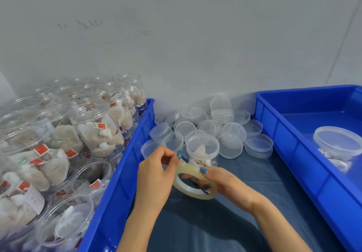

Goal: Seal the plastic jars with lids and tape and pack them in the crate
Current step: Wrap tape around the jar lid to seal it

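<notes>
Two blue crates. Left crate (121, 183): over a dozen open jars (98, 132) of tea sachets, exact count unclear. Right crate (293, 134): one lidded jar (337, 144). Between them on the worktop (244, 173): some twenty loose clear lids (222, 114) and one capped jar (202, 146), upright. One yellowish tape roll (194, 193) sits just before it. Right hand (221, 179) fingers curl through the roll; left hand (156, 169) fingers pinch its top edge.

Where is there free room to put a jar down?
The right crate is mostly bare, holding one lidded jar. The near stretch of dark cloth between both crates is free. Crowded: left crate full of open jars; lid pile by the wall.
</notes>
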Demonstrator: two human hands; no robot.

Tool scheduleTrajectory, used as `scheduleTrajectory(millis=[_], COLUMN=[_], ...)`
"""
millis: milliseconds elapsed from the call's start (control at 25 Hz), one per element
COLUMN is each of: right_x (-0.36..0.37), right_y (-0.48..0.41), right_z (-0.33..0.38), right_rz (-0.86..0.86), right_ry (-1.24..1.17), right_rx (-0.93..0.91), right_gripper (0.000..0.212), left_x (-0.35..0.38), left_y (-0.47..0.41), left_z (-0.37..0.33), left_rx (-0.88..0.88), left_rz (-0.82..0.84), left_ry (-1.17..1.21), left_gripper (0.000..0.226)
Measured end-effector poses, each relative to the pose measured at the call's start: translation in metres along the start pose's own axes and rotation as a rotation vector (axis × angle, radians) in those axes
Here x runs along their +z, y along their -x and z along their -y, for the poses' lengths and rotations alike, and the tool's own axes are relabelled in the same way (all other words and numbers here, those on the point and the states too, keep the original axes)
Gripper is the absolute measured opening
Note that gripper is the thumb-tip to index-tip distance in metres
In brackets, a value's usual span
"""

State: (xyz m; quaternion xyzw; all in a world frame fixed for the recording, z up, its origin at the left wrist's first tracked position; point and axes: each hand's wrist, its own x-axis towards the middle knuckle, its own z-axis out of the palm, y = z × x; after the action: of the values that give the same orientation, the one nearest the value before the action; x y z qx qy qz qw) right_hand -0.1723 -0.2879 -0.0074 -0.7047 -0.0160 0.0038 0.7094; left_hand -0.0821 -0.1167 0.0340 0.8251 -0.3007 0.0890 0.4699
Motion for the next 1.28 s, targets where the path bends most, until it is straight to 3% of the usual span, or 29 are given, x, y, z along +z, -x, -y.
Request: scheduleTrajectory(millis=[80,200,280,360,480,560,760,840,960,1080,1200,1280], right_x=[0.0,-0.004,-0.006,-0.006,-0.006,-0.005,0.02,0.031,0.041,0.04,0.04,0.036], right_y=[0.001,0.004,0.007,0.009,0.01,0.009,0.01,0.009,0.005,0.006,0.006,0.006], right_z=[0.001,0.004,0.008,0.012,0.013,0.012,0.015,0.014,0.011,0.005,0.003,0.004], right_rz=[0.001,0.063,0.111,0.121,0.025,-0.078,-0.436,-0.383,-0.251,-0.204,-0.135,-0.121], right_ry=[-0.046,-0.165,-0.218,-0.229,-0.159,-0.033,0.709,0.894,0.901,0.816,0.67,0.581], right_rx=[-0.031,-0.055,-0.056,-0.037,-0.04,-0.137,-0.464,-0.504,-0.445,-0.35,-0.318,-0.331], right_gripper=[0.049,0.046,0.048,0.046,0.038,0.024,0.017,0.025,0.035,0.027,0.02,0.018], left_x=[-0.005,-0.012,-0.015,-0.016,-0.021,-0.026,-0.03,-0.023,-0.011,-0.003,-0.004,-0.008], left_y=[-0.001,0.0,0.003,0.006,0.009,0.01,0.011,0.01,0.007,0.002,-0.004,-0.009], left_z=[0.001,0.003,0.003,0.002,-0.005,-0.009,-0.01,-0.012,-0.009,-0.003,0.004,0.009], left_rx=[-0.041,-0.046,-0.033,0.004,-0.047,-0.16,-0.245,-0.241,-0.268,-0.305,-0.383,-0.402], left_rz=[0.106,0.313,0.496,0.572,0.508,0.415,0.151,0.133,0.132,0.165,0.211,0.248], left_ry=[0.155,0.435,0.451,0.335,0.35,0.391,0.22,0.111,0.018,0.009,0.175,0.266], left_gripper=[0.016,0.053,0.054,0.043,0.039,0.036,0.038,0.046,0.044,0.025,0.008,0.011])
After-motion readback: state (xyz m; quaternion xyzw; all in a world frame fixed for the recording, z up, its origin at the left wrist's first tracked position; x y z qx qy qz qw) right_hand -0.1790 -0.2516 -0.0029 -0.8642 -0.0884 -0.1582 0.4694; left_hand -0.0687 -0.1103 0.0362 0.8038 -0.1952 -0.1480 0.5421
